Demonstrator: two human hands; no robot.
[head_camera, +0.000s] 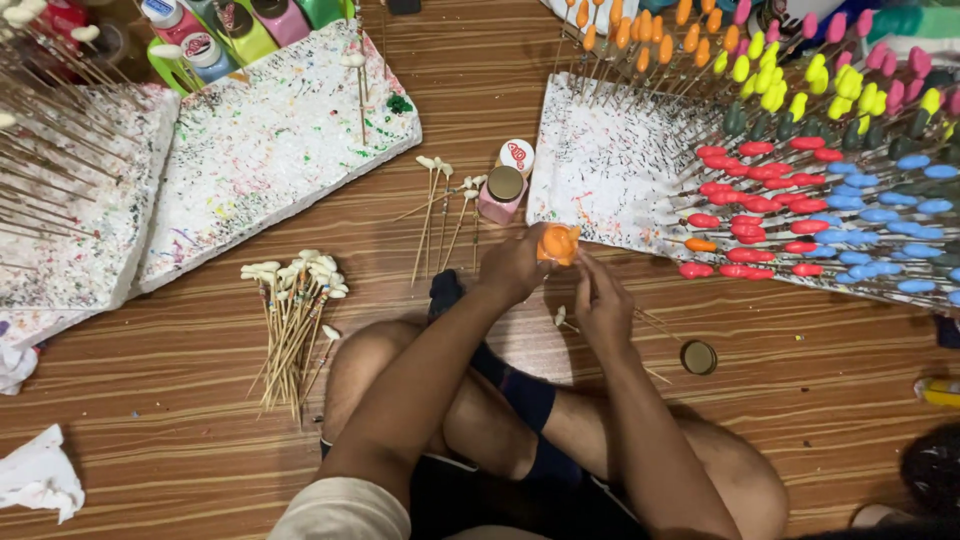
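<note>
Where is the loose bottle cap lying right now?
In the head view the round bottle cap lies on the wooden floor, right of the person's right hand and below the foam board of painted sticks.

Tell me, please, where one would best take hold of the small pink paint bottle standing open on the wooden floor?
Grip the small pink paint bottle around its body, below the open mouth, coming in from the side. It stands upright and uncapped, so a top grasp would likely meet wet paint. Its nearer side looks free; bamboo sticks lie to the left.

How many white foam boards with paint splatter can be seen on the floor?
3: the left foam board at the left edge, the middle foam board beside it, and the right foam board holding painted sticks. More may lie outside the view.
</note>
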